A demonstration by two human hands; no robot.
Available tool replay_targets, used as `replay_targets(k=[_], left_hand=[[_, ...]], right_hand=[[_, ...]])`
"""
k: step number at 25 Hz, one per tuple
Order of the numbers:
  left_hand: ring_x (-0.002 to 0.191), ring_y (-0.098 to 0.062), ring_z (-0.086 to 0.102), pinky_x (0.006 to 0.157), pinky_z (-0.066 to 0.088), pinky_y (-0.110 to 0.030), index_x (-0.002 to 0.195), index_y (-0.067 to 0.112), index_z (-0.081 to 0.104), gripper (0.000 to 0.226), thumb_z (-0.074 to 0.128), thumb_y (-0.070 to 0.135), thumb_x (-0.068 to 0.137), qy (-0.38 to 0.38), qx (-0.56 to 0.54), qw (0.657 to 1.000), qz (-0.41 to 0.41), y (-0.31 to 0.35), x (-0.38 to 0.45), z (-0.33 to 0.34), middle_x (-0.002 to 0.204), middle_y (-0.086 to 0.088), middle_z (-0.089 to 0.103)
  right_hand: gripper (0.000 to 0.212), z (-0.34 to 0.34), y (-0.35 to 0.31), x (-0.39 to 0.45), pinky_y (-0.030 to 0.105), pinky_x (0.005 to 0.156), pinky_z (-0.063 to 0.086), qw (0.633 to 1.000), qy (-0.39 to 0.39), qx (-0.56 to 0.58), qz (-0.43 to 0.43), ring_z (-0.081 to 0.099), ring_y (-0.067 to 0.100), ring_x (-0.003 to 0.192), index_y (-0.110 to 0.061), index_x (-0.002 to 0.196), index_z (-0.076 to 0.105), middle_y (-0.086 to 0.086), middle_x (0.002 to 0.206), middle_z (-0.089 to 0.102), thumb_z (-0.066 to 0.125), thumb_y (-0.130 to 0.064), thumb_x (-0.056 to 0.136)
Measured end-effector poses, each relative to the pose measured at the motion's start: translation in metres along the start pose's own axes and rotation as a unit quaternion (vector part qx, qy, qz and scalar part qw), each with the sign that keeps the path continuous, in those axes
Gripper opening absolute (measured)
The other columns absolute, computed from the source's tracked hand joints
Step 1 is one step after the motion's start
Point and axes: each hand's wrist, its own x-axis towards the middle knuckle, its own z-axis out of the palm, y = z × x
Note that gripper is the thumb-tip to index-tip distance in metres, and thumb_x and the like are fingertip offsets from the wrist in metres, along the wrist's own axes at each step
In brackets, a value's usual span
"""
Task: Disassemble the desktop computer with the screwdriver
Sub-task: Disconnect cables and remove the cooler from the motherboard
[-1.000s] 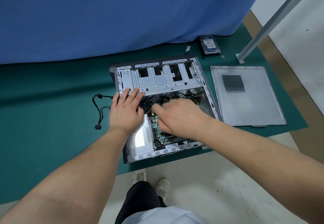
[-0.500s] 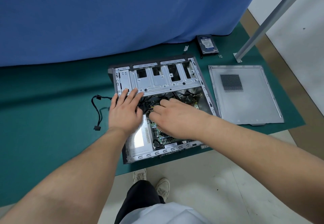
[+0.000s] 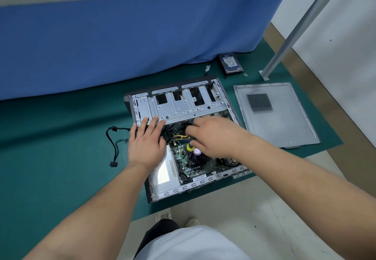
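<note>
desktop computer lying on its side on the green mat on the floor, open face up so the board is reachable from above. side panel parked flat to the right, well apart; hard drive and a few loose screws set back near the blue curtain, probably to keep pulled parts out of the work zone. loose black cable trailing out left of the case.

left hand flat, fingers straight, pressing on the drive cage edge and the cable bundle (likely bracing the chassis). right hand reaching in from the right, knuckles up, fingers curled round the screwdriver; only the yellow-black handle end shows, tip hidden, pointing down toward the board near the cpu cooler. both forearms extended forward and down, standing over the case.
</note>
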Motion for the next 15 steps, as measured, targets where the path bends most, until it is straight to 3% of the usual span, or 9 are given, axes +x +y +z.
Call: replay_targets(k=[2, 4, 5, 7, 9, 10, 12, 13, 15], left_hand=[[0.159, -0.017, 0.0, 0.127, -0.009, -0.047, 0.161, 0.039, 0.023, 0.058, 0.035, 0.042, 0.104, -0.031, -0.017, 0.999, -0.007, 0.0, 0.006, -0.006, 0.171, 0.013, 0.013], [0.159, -0.018, 0.003, 0.124, -0.014, -0.043, 0.156, 0.038, 0.035, 0.053, 0.042, 0.045, 0.104, -0.049, -0.081, 0.995, -0.03, 0.007, 0.011, -0.015, 0.168, 0.012, 0.025], [0.157, -0.022, 0.012, 0.124, -0.007, -0.042, 0.147, 0.038, 0.049, 0.043, 0.045, 0.043, 0.104, -0.033, -0.125, 0.991, -0.036, 0.015, 0.01, -0.019, 0.16, 0.011, 0.041], [0.137, -0.025, 0.041, 0.116, 0.025, -0.043, 0.11, 0.04, 0.064, 0.019, 0.047, 0.038, 0.103, 0.009, -0.203, 0.979, -0.029, 0.035, 0.005, -0.028, 0.12, 0.014, 0.068], [0.107, -0.022, 0.06, 0.093, 0.047, -0.041, 0.091, 0.037, 0.066, 0.024, 0.047, 0.041, 0.104, -0.058, -0.312, 0.948, -0.037, 0.061, 0.002, -0.039, 0.09, 0.015, 0.071], [0.098, -0.02, 0.067, 0.089, 0.054, -0.043, 0.094, 0.036, 0.069, 0.026, 0.047, 0.044, 0.105, -0.126, -0.389, 0.91, -0.062, 0.076, 0.006, -0.045, 0.086, 0.011, 0.074], [0.093, -0.016, 0.073, 0.091, 0.058, -0.042, 0.109, 0.031, 0.071, 0.027, 0.049, 0.046, 0.105, -0.22, -0.553, 0.793, -0.13, 0.109, 0.026, -0.052, 0.096, 0.008, 0.078], [0.091, -0.017, 0.073, 0.09, 0.058, -0.04, 0.114, 0.025, 0.07, 0.029, 0.051, 0.043, 0.106, -0.232, -0.617, 0.736, -0.157, 0.123, 0.038, -0.054, 0.101, 0.005, 0.078], [0.084, -0.019, 0.07, 0.078, 0.057, -0.036, 0.115, 0.015, 0.069, 0.026, 0.052, 0.033, 0.107, -0.204, -0.672, 0.687, -0.185, 0.15, 0.063, -0.057, 0.101, -0.004, 0.074]], right_hand=[[0.037, -0.005, 0.015, -0.008, 0.045, 0.09, 0.053, 0.996, 0.007, 0.062, 0.061, 0.06, 0.026, 0.106, -0.023, 0.132, 0.054, 0.003, 0.116, 0.061, 0.042, -0.045, 0.104], [0.033, -0.004, 0.03, -0.022, 0.043, 0.09, 0.052, 0.982, 0.029, 0.142, 0.123, 0.06, 0.022, 0.106, -0.025, 0.127, 0.057, 0.0, 0.116, 0.062, 0.043, -0.045, 0.104], [0.03, 0.001, 0.037, -0.031, 0.041, 0.089, 0.051, 0.971, 0.052, 0.175, 0.156, 0.06, 0.019, 0.103, -0.026, 0.124, 0.058, -0.002, 0.114, 0.063, 0.045, -0.044, 0.104], [0.023, 0.016, 0.048, -0.05, 0.03, 0.078, 0.047, 0.935, 0.12, 0.241, 0.23, 0.059, 0.009, 0.091, -0.029, 0.119, 0.06, -0.011, 0.103, 0.065, 0.049, -0.042, 0.104], [0.013, 0.035, 0.053, -0.064, 0.019, 0.06, 0.04, 0.863, 0.192, 0.341, 0.321, 0.055, 0.0, 0.066, -0.039, 0.112, 0.06, -0.017, 0.078, 0.065, 0.052, -0.043, 0.103], [0.009, 0.045, 0.053, -0.068, 0.017, 0.053, 0.039, 0.814, 0.218, 0.402, 0.359, 0.053, 0.0, 0.056, -0.042, 0.109, 0.06, -0.014, 0.071, 0.066, 0.052, -0.043, 0.103], [0.008, 0.062, 0.055, -0.067, 0.019, 0.058, 0.046, 0.723, 0.23, 0.519, 0.393, 0.058, 0.003, 0.057, -0.04, 0.108, 0.061, -0.009, 0.074, 0.071, 0.054, -0.039, 0.104], [0.009, 0.069, 0.056, -0.065, 0.021, 0.063, 0.049, 0.692, 0.222, 0.568, 0.387, 0.062, 0.005, 0.063, -0.037, 0.109, 0.062, -0.006, 0.079, 0.072, 0.055, -0.034, 0.104], [0.01, 0.076, 0.061, -0.062, 0.025, 0.071, 0.053, 0.657, 0.189, 0.634, 0.361, 0.067, 0.01, 0.072, -0.029, 0.111, 0.06, -0.004, 0.084, 0.074, 0.052, -0.024, 0.106]])
